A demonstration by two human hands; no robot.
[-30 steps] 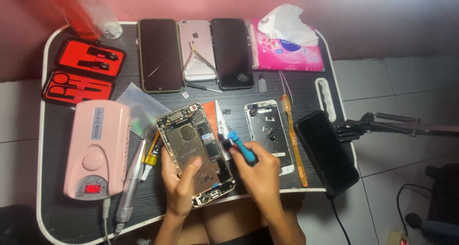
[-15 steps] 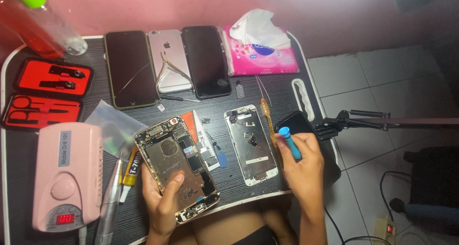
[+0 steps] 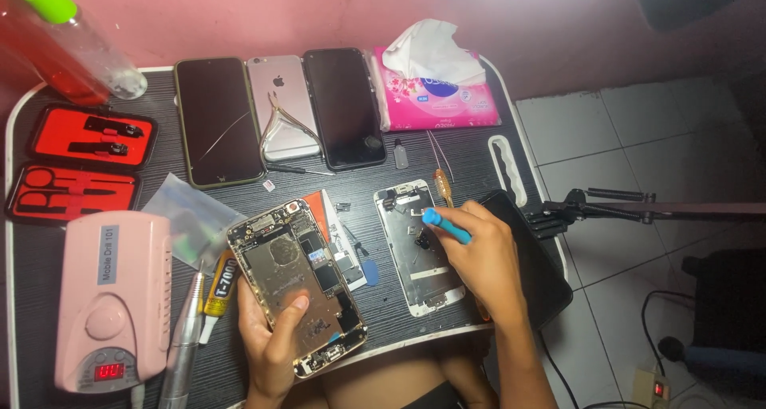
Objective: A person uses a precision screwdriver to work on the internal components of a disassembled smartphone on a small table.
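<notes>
- While our left hand (image 3: 275, 341) grips the opened phone body (image 3: 297, 285) from below, thumb across its bare inner plate, the housing tilts off the table (image 3: 471, 158); a slack grip could let it slide towards our lap.
- Our right hand (image 3: 487, 261) is closed around a blue-handled screwdriver (image 3: 445, 225), its tip over the detached screen frame (image 3: 419, 245) just left of the knuckles. A slip there could scratch the frame or flick a screw away.
- Under that wrist lies a dark phone (image 3: 535, 269), overhanging the table edge; a nudge could tip it off.
- Beside our left fingers sits a glue tube (image 3: 219, 285); we judge a careless brush could smear the open housing.
</notes>
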